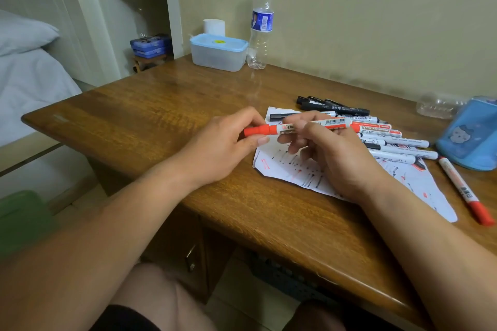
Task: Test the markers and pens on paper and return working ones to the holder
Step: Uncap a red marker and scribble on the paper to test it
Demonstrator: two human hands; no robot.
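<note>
Both hands hold one red whiteboard marker (pixel 317 126) level above the desk. My left hand (pixel 228 148) pinches its red cap end between thumb and fingers. My right hand (pixel 330 150) grips the white barrel. Under them lies a sheet of paper (pixel 419 183) covered with red and black test strokes. Several markers and pens (pixel 387 140), black and white-bodied, lie in a row on the paper's far side. Another red-capped marker (pixel 465 189) lies alone at the right. The blue holder (pixel 473 137) stands at the far right edge.
On the wooden desk (pixel 166 105), a clear box with a blue lid (pixel 219 52) and a water bottle (pixel 261 27) stand by the wall. A crushed clear bottle (pixel 437 106) lies behind the holder. A bed is at the left.
</note>
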